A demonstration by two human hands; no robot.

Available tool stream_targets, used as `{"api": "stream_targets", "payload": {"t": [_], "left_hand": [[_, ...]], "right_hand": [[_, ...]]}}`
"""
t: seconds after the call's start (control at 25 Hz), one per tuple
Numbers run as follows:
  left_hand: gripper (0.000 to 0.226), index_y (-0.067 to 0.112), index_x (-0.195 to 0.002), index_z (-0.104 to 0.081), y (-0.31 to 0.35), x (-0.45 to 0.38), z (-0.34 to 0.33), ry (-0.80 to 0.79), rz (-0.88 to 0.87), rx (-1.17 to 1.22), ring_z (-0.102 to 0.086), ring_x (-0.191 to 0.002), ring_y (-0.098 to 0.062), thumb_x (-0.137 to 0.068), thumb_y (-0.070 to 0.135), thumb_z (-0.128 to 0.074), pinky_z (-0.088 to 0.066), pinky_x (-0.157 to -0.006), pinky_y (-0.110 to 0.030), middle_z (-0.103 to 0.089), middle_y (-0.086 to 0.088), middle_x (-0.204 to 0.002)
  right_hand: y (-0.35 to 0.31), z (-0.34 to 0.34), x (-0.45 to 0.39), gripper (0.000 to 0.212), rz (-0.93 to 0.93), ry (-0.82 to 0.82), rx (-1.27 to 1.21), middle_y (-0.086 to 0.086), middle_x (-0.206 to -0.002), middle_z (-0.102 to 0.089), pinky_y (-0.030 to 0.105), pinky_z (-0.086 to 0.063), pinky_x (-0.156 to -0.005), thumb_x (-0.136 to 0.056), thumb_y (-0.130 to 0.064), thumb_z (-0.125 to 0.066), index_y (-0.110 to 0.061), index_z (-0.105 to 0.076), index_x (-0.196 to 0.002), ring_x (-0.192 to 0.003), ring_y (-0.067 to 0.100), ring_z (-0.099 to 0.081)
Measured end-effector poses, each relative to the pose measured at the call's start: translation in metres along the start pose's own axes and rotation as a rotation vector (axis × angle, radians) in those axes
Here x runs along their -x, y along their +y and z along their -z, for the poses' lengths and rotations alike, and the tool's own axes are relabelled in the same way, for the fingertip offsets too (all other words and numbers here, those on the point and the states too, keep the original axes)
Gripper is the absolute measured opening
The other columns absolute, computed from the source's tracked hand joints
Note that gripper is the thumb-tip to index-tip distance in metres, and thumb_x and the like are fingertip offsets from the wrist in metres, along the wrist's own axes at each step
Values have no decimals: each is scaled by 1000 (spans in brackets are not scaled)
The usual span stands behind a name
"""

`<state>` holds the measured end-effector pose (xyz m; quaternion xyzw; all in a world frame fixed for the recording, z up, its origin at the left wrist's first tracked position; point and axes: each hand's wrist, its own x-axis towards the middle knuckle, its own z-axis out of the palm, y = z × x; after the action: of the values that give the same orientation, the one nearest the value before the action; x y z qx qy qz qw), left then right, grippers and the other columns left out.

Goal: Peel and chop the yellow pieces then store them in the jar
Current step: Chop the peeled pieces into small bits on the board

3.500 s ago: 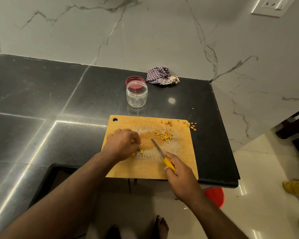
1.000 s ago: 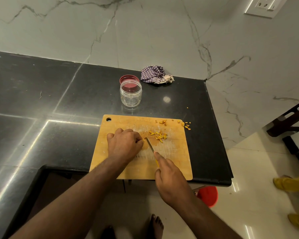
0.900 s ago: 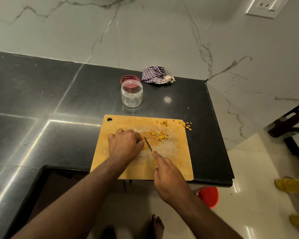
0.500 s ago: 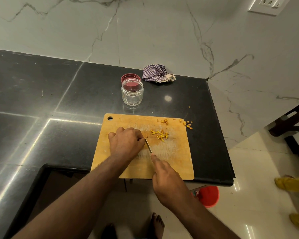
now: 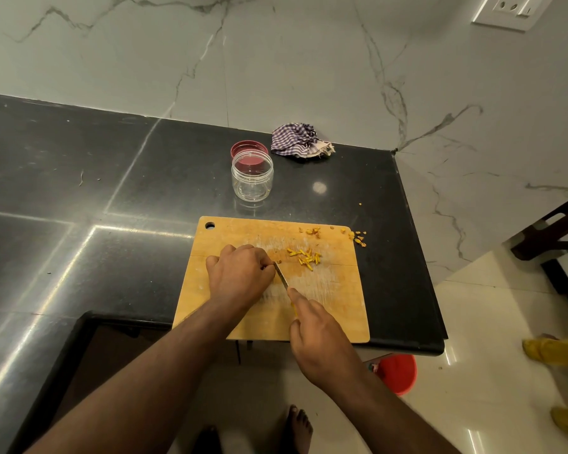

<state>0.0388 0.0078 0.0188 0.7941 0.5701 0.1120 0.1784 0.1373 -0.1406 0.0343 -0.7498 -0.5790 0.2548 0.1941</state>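
A wooden cutting board (image 5: 338,309) lies at the front of the black counter. My left hand (image 5: 238,273) rests curled on the board, knuckles up; whatever it holds down is hidden under the fingers. My right hand (image 5: 322,342) grips a yellow-handled knife (image 5: 282,276), index finger along the spine, blade tip against my left fingertips. A small pile of chopped yellow pieces (image 5: 305,257) lies right of the blade. Peel scraps (image 5: 313,231) sit near the board's far edge. Behind the board stands an open clear jar (image 5: 252,175), with its red lid (image 5: 247,149) behind it.
A checked cloth (image 5: 297,144) is bunched against the marble wall. More yellow scraps (image 5: 359,238) lie on the counter off the board's far right corner. The counter ends just right of the board. A red bucket (image 5: 397,371) stands on the floor below.
Since 3.5 s ago the knife has moved left, its blade now against my left fingertips, and my right hand has slid up the handle. My left hand stays on the board.
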Motion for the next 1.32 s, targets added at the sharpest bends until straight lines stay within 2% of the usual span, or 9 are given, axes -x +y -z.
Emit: {"api": "stream_targets", "payload": {"t": [0.2,0.44,0.64,0.84,1.0,1.16,1.24,1.32], "left_hand": [[18,36,-93,-73,0,-1,1,3,10,6,-48,-100,-12,-88,42,-57,-29,-81,-39,-64,18,-99],[18,37,-95,-73,-1,0,2,-3,-4,-24,-46,-103,-14,-89,42,-57,-30,-83,-41,-65,18,-99],[18,36,-94,-74,-1,0,2,-10,-5,-9,-47,-103,-14,-88,40,-57,-30,-82,-40,-65,18,-99],[18,37,-95,-74,-1,0,3,-9,2,-3,-47,-104,-14,-88,41,-58,-27,-81,-39,-65,19,-100],[17,36,-93,-72,1,0,3,-5,9,-18,-47,-103,-13,-88,43,-58,-27,-80,-40,-65,18,-98],[18,37,-99,-72,-2,0,7,-40,-13,17,-45,-107,-14,-91,39,-56,-27,-82,-39,-66,18,-105],[21,38,-105,-73,-6,-2,11,-44,-29,61,-44,-112,-14,-92,34,-56,-26,-83,-39,-65,19,-111],[22,37,-106,-73,-11,-5,17,-42,-16,95,-46,-113,-15,-91,31,-57,-27,-84,-39,-66,19,-113]], "right_hand": [[5,0,-3,55,-1,-33,1,-1,-145,-45,29,-39,-105,-102,-22,-35,-27,-21,-155,-126,13,-45],[11,5,17,53,-5,22,-105,-6,-152,-40,11,-26,-108,-102,-19,-38,-24,-28,-154,-136,3,-36],[4,6,6,53,0,41,-94,-3,-150,-42,21,-33,-109,-102,-20,-37,-24,-27,-154,-134,8,-39],[3,3,-4,53,5,-3,-47,-1,-149,-43,25,-35,-110,-102,-20,-37,-23,-27,-154,-132,10,-41],[8,2,2,53,3,-22,-81,-3,-152,-40,18,-29,-111,-102,-19,-38,-23,-27,-154,-136,8,-38],[14,8,17,52,-17,33,-113,-8,-152,-39,11,-26,-107,-102,-20,-39,-25,-29,-153,-132,-3,-35],[16,11,17,52,-25,80,-120,-10,-149,-40,10,-27,-105,-102,-20,-40,-28,-30,-152,-126,-8,-33],[16,10,12,52,10,52,-100,-9,-146,-43,14,-33,-104,-102,-19,-39,-30,-30,-152,-127,-2,-39]]}}
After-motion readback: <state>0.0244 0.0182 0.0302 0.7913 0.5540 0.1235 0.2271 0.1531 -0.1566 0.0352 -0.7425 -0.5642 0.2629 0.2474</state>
